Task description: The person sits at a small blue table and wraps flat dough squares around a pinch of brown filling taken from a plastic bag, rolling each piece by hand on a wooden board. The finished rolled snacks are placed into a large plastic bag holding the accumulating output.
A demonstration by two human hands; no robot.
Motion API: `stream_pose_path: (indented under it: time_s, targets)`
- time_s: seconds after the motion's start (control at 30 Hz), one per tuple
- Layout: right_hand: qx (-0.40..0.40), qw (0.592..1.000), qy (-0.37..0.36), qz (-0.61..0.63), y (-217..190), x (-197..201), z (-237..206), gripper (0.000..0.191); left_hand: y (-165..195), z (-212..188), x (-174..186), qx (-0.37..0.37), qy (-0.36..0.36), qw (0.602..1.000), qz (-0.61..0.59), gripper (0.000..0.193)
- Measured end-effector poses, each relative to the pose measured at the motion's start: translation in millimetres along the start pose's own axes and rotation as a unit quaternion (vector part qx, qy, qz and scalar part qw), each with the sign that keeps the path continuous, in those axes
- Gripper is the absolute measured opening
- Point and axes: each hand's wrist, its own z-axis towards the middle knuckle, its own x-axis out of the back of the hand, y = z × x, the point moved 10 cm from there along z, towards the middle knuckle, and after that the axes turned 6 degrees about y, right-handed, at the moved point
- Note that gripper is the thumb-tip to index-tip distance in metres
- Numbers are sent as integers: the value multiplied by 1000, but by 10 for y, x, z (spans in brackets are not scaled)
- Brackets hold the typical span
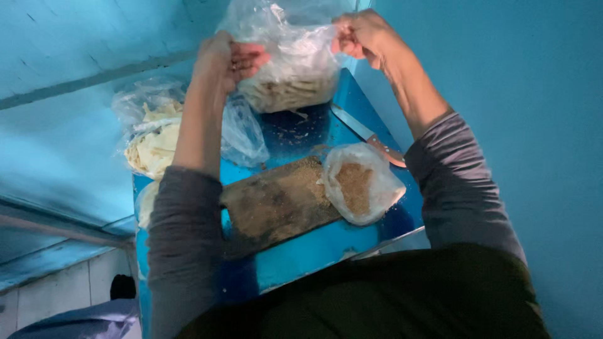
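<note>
Both my hands hold up a clear plastic bag (292, 63) partly filled with pale strips, above the far end of a blue table (314, 251). My left hand (223, 59) grips the bag's left top edge. My right hand (361, 34) grips its right top edge. Below the bag lies a dark wooden board (270, 207) dusted with brown crumbs. A small clear bag of brown crumbs (359, 183) rests at the board's right end.
A large plastic bag of pale flat pieces (154, 135) sits at the table's left. A knife (367, 135) lies along the right edge. Blue walls close in on the left and right. A tiled floor shows at bottom left.
</note>
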Motion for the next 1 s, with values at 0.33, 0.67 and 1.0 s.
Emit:
stream_pose_path:
  time_s: [0.33, 0.67, 1.0]
  targets:
    - [67, 989, -18, 134, -166, -195, -23, 17, -77, -33, 22, -3, -24, 1000, -18, 59]
    - [32, 997, 23, -66, 519, -43, -342, 41, -679, -292, 179, 49, -33, 998, 28, 65]
    - [41, 995, -46, -78, 1538, -186, -850, 51, -1873, -519, 394, 125, -66, 985, 101, 54]
